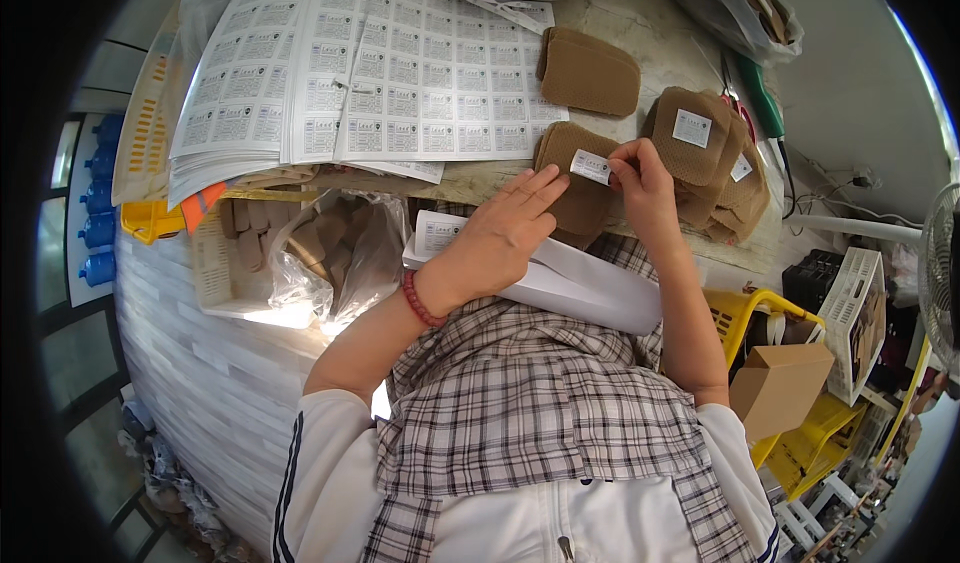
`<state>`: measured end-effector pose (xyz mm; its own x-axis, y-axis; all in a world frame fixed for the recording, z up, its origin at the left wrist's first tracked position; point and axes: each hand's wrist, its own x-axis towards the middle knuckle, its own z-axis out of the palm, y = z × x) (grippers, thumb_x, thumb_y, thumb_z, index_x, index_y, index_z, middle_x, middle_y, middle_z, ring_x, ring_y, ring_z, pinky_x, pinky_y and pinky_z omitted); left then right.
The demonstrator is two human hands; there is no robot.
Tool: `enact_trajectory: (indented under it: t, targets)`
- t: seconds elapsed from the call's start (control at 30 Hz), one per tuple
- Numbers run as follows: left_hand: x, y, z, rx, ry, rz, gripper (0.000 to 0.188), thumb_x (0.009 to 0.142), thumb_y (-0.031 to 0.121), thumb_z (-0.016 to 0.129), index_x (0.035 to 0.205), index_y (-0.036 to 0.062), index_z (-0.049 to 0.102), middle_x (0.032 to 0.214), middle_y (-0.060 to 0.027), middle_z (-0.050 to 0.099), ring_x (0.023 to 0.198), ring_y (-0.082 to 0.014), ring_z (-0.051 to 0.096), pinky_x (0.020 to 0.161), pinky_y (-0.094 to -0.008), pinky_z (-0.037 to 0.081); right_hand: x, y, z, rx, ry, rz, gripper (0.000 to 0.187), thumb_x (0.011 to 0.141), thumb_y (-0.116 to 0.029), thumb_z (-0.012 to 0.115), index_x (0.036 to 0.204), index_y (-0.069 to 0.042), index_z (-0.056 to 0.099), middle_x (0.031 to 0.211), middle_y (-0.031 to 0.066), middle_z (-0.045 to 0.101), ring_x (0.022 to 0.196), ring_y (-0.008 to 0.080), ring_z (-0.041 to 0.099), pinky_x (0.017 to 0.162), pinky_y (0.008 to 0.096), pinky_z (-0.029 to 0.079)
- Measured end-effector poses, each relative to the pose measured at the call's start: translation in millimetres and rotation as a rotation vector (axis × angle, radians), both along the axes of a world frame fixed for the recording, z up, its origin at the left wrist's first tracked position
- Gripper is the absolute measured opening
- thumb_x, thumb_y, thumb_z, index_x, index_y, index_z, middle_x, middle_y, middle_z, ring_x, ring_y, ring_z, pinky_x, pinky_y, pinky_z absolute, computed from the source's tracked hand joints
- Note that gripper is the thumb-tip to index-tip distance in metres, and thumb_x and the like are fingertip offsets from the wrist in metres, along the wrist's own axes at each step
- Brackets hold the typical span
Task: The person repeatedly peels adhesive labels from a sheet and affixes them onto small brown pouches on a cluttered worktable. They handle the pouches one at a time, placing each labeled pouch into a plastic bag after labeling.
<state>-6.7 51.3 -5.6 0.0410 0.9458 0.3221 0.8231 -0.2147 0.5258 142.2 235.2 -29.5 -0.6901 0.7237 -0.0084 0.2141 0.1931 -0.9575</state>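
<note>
A tan mesh pad [565, 153] lies at the near edge of the worktable. My right hand [645, 188] pinches a small white sticker label [590, 166] against the pad's upper right. My left hand [500, 228], fingers stretched flat, rests on the pad's lower left and holds it down. A red bead bracelet [420, 301] circles my left wrist. A curled white backing sheet [570, 283] with one label lies across my lap under my hands.
Large sheets of printed labels [370, 63] cover the table's left half. Another tan pad [590, 71] lies beyond, and a stack of labelled pads [710, 158] sits to the right. Green-handled scissors [762, 103], a plastic bag of pads [335, 248], yellow crates [745, 313] and a cardboard box [780, 383] surround me.
</note>
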Motion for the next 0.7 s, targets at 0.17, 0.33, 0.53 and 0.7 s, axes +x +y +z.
enact_trajectory:
  t: [0.17, 0.33, 0.53, 0.7]
  targets:
    - [2.7, 5.3, -9.8, -0.033, -0.032, 0.007, 0.005, 0.076, -0.006, 0.053, 0.081, -0.0058, 0.055, 0.138, -0.0274, 0.052, 0.135, -0.0426, 0.044, 0.115, -0.0511, 0.035, -4.6, -0.4, -9.5, 0.047, -0.094, -0.047, 0.004, 0.095, -0.001, 0.059, 0.095, -0.001, 0.054, 0.078, 0.0083, 0.06, 0.069, 0.0159, 0.055, 0.065, 0.0305, 0.048]
    - [1.4, 8.3, -12.0, -0.037, -0.046, 0.0, 0.005, 0.076, -0.007, 0.053, 0.081, -0.006, 0.054, 0.137, -0.0278, 0.052, 0.134, -0.0432, 0.045, 0.115, -0.0521, 0.037, -6.5, -3.5, -6.3, 0.06, -0.13, -0.084, 0.004, 0.094, 0.0, 0.058, 0.095, 0.0, 0.055, 0.078, 0.0098, 0.061, 0.069, 0.0173, 0.057, 0.066, 0.0312, 0.048]
    - [0.7, 8.6, -9.9, -0.042, -0.044, -0.003, 0.005, 0.076, -0.007, 0.053, 0.08, -0.0059, 0.054, 0.136, -0.0277, 0.052, 0.133, -0.0433, 0.046, 0.115, -0.0525, 0.037, -8.0, -6.7, -8.0, 0.122, -0.147, -0.113, 0.005, 0.093, 0.001, 0.059, 0.095, 0.001, 0.055, 0.079, 0.014, 0.062, 0.071, 0.0241, 0.059, 0.068, 0.0343, 0.049]
    - [0.8, 10.1, -8.6, -0.038, -0.045, 0.005, 0.005, 0.076, -0.007, 0.052, 0.08, -0.0059, 0.054, 0.136, -0.0277, 0.052, 0.133, -0.0431, 0.046, 0.114, -0.0522, 0.037, -9.7, -8.1, -7.5, 0.147, -0.159, -0.136, 0.006, 0.092, 0.001, 0.061, 0.094, 0.001, 0.055, 0.08, 0.0152, 0.062, 0.072, 0.0268, 0.061, 0.07, 0.0353, 0.05]
